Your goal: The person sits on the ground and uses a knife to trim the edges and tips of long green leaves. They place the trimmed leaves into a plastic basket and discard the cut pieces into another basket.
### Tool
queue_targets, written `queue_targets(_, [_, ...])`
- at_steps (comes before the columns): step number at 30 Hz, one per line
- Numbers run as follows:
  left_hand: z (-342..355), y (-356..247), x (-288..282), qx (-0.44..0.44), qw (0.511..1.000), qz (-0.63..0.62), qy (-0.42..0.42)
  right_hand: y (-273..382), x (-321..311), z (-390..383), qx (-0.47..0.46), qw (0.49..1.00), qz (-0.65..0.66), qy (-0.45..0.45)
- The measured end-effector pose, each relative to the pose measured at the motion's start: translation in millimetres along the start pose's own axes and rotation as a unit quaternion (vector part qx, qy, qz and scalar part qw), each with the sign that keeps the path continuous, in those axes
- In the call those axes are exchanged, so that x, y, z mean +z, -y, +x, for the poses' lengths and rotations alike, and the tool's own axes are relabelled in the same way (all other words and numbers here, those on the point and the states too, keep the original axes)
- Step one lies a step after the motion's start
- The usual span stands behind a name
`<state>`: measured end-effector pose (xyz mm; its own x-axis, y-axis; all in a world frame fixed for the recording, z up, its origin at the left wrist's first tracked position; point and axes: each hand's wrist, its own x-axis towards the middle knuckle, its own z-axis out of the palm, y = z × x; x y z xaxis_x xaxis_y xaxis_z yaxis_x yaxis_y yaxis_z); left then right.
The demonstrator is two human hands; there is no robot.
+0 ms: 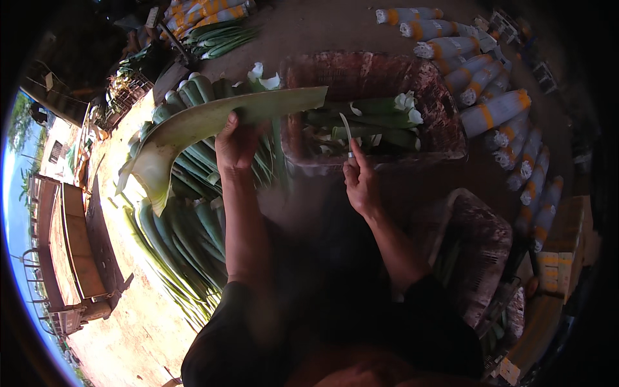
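Observation:
My left hand point(238, 143) is closed around a long, curved, pale green leaf stalk point(193, 122), its thumb lying on the face of it. The stalk's broad, sheath-like end droops at the left, and its cut end reaches right over the rim of a reddish-brown plastic crate point(371, 62). A small knife point(347, 129) with a thin, curved, pale blade is gripped in my right hand point(363, 184), blade pointing up just in front of the crate. Inside the crate lie thick green stalks point(380, 106) with white, ragged ends. Knife and held stalk are apart.
A large pile of dark green stalks point(187, 232) lies at my left. Another crate point(480, 238) stands at my right, near cardboard boxes point(556, 271). Several plastic-wrapped bundles with orange tape point(493, 113) lie at the far right, others point(209, 14) at the far left. A truck bed point(68, 238) stands outside.

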<state>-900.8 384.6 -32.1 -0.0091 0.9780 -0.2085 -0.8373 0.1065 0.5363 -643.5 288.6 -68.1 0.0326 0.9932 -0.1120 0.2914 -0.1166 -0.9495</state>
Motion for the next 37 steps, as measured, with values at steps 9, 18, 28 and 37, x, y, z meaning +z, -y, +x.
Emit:
queue_targets(9, [-34,-35,56,0.113,0.991,-0.045,0.051,2,-42,-12,0.237,0.96,0.139,-0.052])
queue_targets(18, [-83,5,8,-0.265,0.957,-0.11,0.035,88,-62,10,-0.198,0.971,-0.114,0.067])
queue_targets(28, [-114,-27,34,-0.42,0.906,-0.049,-0.036,173,-49,38,-0.233,0.914,-0.298,0.148])
queue_targets(37, [-109,-52,52,-0.443,0.895,-0.011,-0.051,192,-55,41,-0.222,0.904,-0.333,0.147])
